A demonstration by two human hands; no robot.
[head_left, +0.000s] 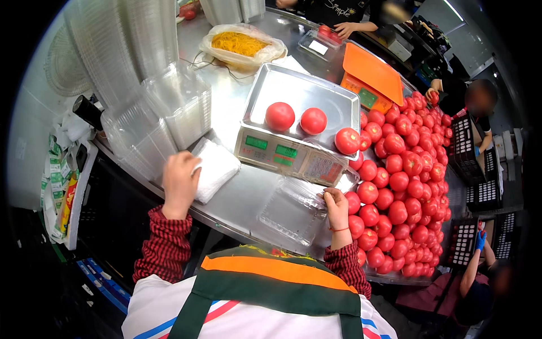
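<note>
My left hand (179, 178) is slightly blurred at the left edge of a stack of white pads (217, 169), fingers loosely curved and apart, nothing visible in them. My right hand (333, 208) pinches the rim of a clear plastic container (285, 220) lying on the steel table (231, 211). Behind it stands a digital scale (265, 148); two tomatoes (279, 116) rest on its steel tray (299, 90), and a third (347, 140) sits at the tray's front right corner. A large pile of tomatoes (401, 186) lies close to the right of my right hand.
Tall stacks of clear containers (141, 113) stand at the left. Behind the scale are a bag of yellow shreds (237, 42) and an orange scale (367, 73). Co-workers' hands (345, 28) are at the back; other workers (474, 305) and black crates (477, 147) are at the right.
</note>
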